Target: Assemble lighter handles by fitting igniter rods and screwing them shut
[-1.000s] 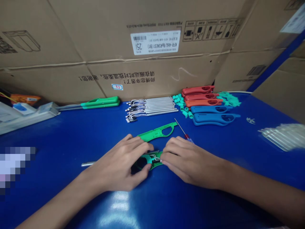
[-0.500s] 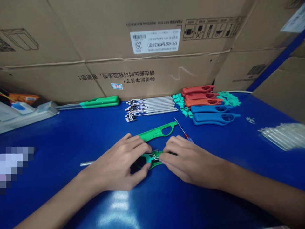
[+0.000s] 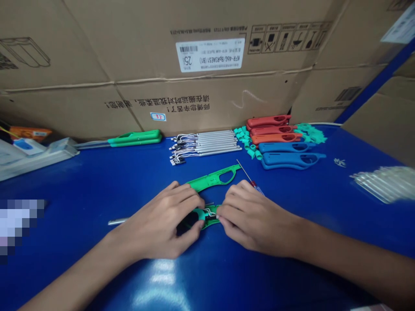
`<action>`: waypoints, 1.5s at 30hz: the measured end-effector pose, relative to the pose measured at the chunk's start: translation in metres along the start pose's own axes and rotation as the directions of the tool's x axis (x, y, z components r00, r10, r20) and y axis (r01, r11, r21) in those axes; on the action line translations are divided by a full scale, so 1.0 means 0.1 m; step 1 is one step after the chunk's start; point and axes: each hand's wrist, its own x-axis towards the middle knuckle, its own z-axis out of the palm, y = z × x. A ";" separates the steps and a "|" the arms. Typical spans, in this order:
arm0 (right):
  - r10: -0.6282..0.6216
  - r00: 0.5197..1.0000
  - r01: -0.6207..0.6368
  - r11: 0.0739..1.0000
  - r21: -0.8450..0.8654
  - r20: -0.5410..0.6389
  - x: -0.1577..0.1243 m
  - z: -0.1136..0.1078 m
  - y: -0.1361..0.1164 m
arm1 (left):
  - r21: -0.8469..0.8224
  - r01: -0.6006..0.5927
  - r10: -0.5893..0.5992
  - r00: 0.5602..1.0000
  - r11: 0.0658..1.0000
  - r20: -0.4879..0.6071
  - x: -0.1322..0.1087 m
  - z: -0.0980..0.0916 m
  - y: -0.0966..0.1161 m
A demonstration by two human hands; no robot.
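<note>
- Along the left end of the blue workbench [image 3: 65, 181], a white plastic strip [image 3: 42, 159] lay beside an orange packet [image 3: 30, 133], at the foot of the cardboard cartons [image 3: 207, 97] stacked across the back.
- Further right on the back edge, two green lighters [image 3: 134, 138] lay side by side, their metal nozzles pointing left.
- Near the front, a metal tube [image 3: 117, 221] stuck out from under the left hand [image 3: 158, 220], which was curled closed around the left end of a green lighter shell [image 3: 209, 218].
- Directly above the hands, a separate green shell half [image 3: 212, 178] lay slantwise on the bench, close to the left hand's fingers.
- The right hand [image 3: 256, 218] was closed in a pinch, its fingertips [image 3: 221, 220] on the shell's right end, just beside thin wires [image 3: 210, 211].
- Just beyond those fingers lay a red-handled screwdriver [image 3: 254, 185].
- Back at the cartons, wired metal tubes [image 3: 205, 144] sat in a neat row, followed by teal sleeves [image 3: 248, 144], red and orange shells [image 3: 269, 127], blue shells [image 3: 292, 160] and jagged teal pieces [image 3: 311, 134].
- At the far right, a blurred bundle of clear tubes [image 3: 385, 183] lay on the bench, below a blue upright [image 3: 376, 82].
</note>
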 end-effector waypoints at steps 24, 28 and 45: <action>0.039 0.999 -0.041 0.990 0.132 0.017 -0.01 0.02 0.00 | -0.052 -0.015 0.015 1.000 0.999 0.003 0.00 0.03 -0.06; 0.068 0.998 -0.067 0.984 0.168 0.001 0.00 0.04 -0.02 | -0.055 -0.015 0.015 1.000 0.998 0.009 -0.01 0.03 -0.07; 0.113 0.993 -0.115 0.961 0.253 0.025 0.00 0.04 0.00 | -0.065 -0.047 0.046 0.999 0.997 -0.026 0.00 0.01 -0.06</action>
